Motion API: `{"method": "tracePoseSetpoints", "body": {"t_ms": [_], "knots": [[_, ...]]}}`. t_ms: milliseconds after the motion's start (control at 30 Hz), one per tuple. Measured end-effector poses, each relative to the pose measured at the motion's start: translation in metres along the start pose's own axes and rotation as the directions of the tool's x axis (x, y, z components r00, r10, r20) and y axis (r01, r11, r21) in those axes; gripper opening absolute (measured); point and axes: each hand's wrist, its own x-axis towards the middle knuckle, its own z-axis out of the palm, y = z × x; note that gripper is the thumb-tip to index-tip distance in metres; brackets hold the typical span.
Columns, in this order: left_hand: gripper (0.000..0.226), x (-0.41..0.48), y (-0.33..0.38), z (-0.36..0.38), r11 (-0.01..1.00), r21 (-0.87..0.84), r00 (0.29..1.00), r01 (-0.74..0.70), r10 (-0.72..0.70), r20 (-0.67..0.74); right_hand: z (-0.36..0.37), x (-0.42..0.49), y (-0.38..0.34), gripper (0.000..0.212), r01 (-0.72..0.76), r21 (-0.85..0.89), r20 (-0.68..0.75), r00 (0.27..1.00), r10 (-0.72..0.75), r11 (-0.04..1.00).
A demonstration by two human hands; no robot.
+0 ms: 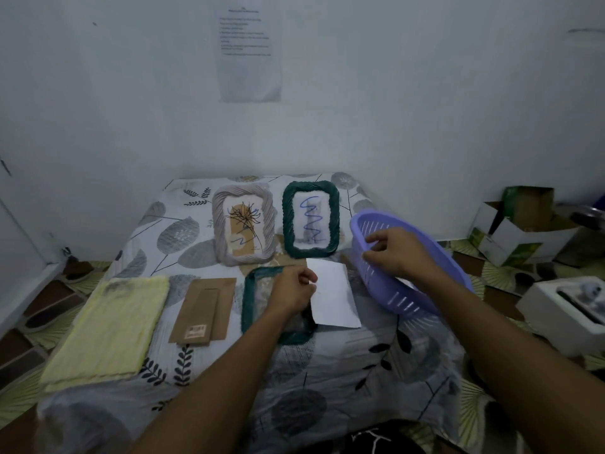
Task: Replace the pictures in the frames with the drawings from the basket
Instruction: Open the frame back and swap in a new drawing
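Observation:
My left hand (294, 291) pinches the left edge of a white sheet of paper (334, 294), held over the right side of a dark green frame (250, 306) lying flat on the table. My right hand (397, 252) grips the near rim of the purple basket (386, 293) and tilts it toward me; a bit of white paper shows inside it. Two frames stand upright behind: a grey one (243, 224) with a plant picture and a blue squiggle, and a dark green one (311, 219) with a blue squiggle drawing.
A brown cardboard frame backing (204, 311) lies left of the flat frame, and a folded yellow cloth (109, 326) lies further left. The leaf-patterned tablecloth (327, 388) covers the table. Cardboard boxes (520, 224) and a white box (566, 309) sit on the floor to the right.

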Motion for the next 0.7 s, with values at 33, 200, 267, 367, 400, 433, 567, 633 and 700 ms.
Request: {"method": "tracePoseSetpoints", "body": {"t_ms": [33, 200, 267, 367, 400, 433, 567, 633, 700], "knots": [[0.013, 0.003, 0.002, 0.008, 0.999, 0.037, 1.000, -0.007, 0.007, 0.015, -0.003, 0.001, 0.001, 0.044, -0.012, 0.026, -0.008, 1.000, 0.013, 1.000], [0.018, 0.012, 0.010, 0.042, 1.000, -0.020, 0.995, 0.019, -0.017, 0.097, 0.010, -0.011, 0.003, 0.046, 0.035, 0.098, 0.013, 0.999, -0.036, 0.995], [0.021, 0.013, 0.010, 0.048, 0.998, -0.050, 0.994, 0.047, -0.042, 0.101, 0.021, -0.015, 0.002, 0.048, 0.057, 0.079, 0.023, 0.998, -0.059, 0.995], [0.023, 0.013, 0.009, 0.048, 0.991, -0.111, 0.989, 0.075, -0.060, 0.134, 0.034, -0.019, -0.001, 0.049, 0.059, 0.075, 0.038, 0.997, -0.062, 0.995], [0.023, 0.013, 0.008, 0.047, 0.992, -0.113, 0.989, 0.061, -0.044, 0.144, 0.036, -0.020, -0.002, 0.049, 0.062, 0.067, 0.036, 0.997, -0.064, 0.996], [0.022, 0.013, 0.008, 0.045, 0.995, -0.097, 0.988, 0.035, -0.020, 0.151, 0.038, -0.020, -0.002, 0.049, 0.062, 0.063, 0.033, 0.997, -0.064, 0.996], [0.016, 0.011, 0.013, 0.039, 0.996, 0.062, 0.994, -0.057, 0.051, 0.094, 0.038, -0.017, 0.002, 0.036, 0.044, 0.076, 0.045, 0.998, -0.047, 0.996], [0.016, 0.014, 0.018, 0.034, 0.983, 0.141, 0.992, -0.121, 0.126, -0.024, 0.032, -0.009, 0.011, 0.023, 0.005, 0.098, 0.038, 0.999, -0.009, 0.995], [0.020, 0.015, 0.027, 0.029, 0.982, 0.082, 0.982, -0.169, 0.176, -0.076, 0.026, 0.005, 0.024, 0.019, -0.047, 0.072, 0.015, 0.999, 0.046, 0.996]]}}
